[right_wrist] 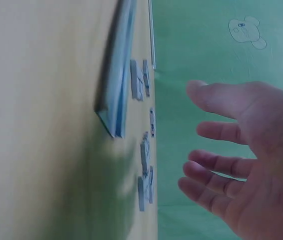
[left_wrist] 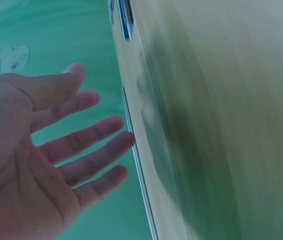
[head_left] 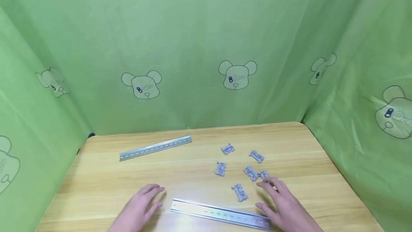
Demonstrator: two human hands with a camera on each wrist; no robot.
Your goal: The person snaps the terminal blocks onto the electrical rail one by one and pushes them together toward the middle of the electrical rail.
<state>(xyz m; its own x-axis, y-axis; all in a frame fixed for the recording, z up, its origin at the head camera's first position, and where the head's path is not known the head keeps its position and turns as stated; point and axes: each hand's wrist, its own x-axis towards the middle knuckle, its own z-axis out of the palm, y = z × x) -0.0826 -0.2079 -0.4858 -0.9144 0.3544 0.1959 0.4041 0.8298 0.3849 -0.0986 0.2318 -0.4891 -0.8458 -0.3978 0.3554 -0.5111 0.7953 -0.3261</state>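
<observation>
My left hand (head_left: 138, 205) hovers over the near left of the table, fingers spread and relaxed; its bare palm shows in the left wrist view. My right hand (head_left: 283, 205) is at the near right, loosely bent, with nothing in the fingers (right_wrist: 214, 165). Between the hands lies a slotted metal DIN rail (head_left: 220, 214), its right end overlapped by the right hand in the head view. Several grey terminal blocks lie beyond it, the nearest being one block (head_left: 239, 192) left of the right hand. A small grey block (head_left: 264, 174) shows just past the right fingertips.
A second slotted metal rail (head_left: 154, 148) lies at the back left of the wooden table (head_left: 96, 189). Other grey blocks spread over the right half include one at the back (head_left: 227, 149). Green curtains (head_left: 193, 46) with bear drawings enclose the table's back and sides.
</observation>
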